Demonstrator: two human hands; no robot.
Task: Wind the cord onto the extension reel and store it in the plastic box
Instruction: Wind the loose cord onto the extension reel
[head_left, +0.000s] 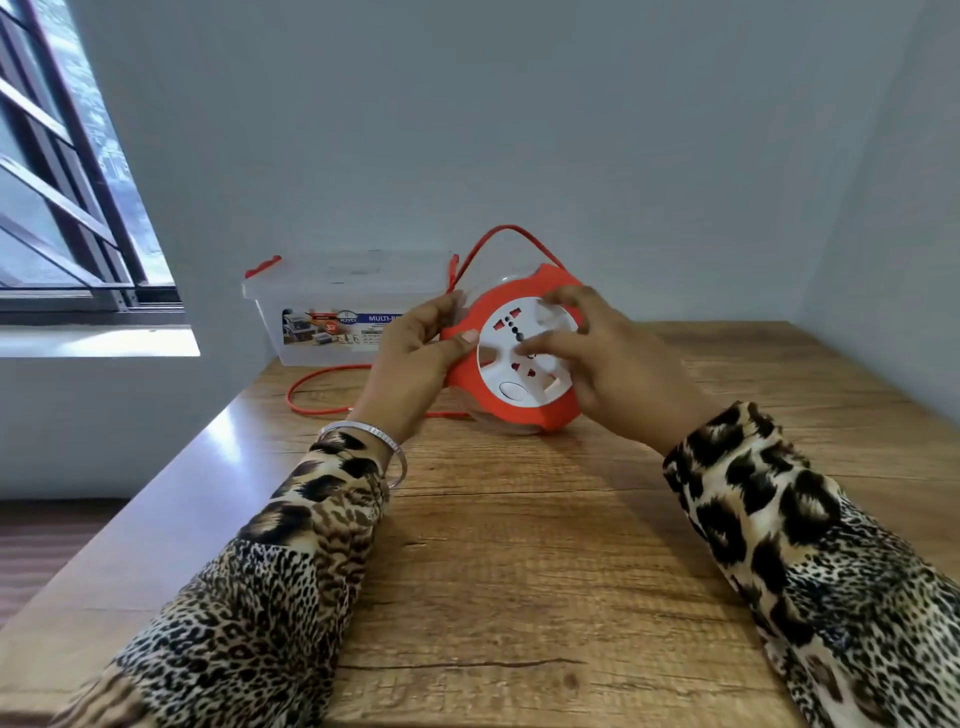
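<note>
Reel first: the round orange extension reel (511, 353), with a white socket face turned toward the camera and a clear plastic back, was held tilted near the far middle of the wooden tabletop (519, 545), its lower edge at or just above the wood. The left hand (415, 358) gripped the reel's left rim, thumb curled onto the orange front and fingers wrapped behind the edge. The right hand (613, 358) lay over the white face from the right side, its fingers bent and their tips pressing on the face; whether they hooked into a recess could not be told.

The orange cord (332, 397) was only partly wound. One stretch arched up from the reel's top in a loop against the wall, and another lay slack on the tabletop in a curve running out toward the left edge and back under the left wrist to the reel.

The clear plastic box (322, 312), with a clear lid, orange side clips and a printed label on its front, stood at the far left corner of the tabletop against the wall, just behind the left hand and beside the reel. The lid sat on top of it.

Both arms wore leopard-print sleeves (810, 545), and a silver bangle (374, 441) circled the left wrist. A barred window (62, 171) stood beyond the tabletop's left edge.
</note>
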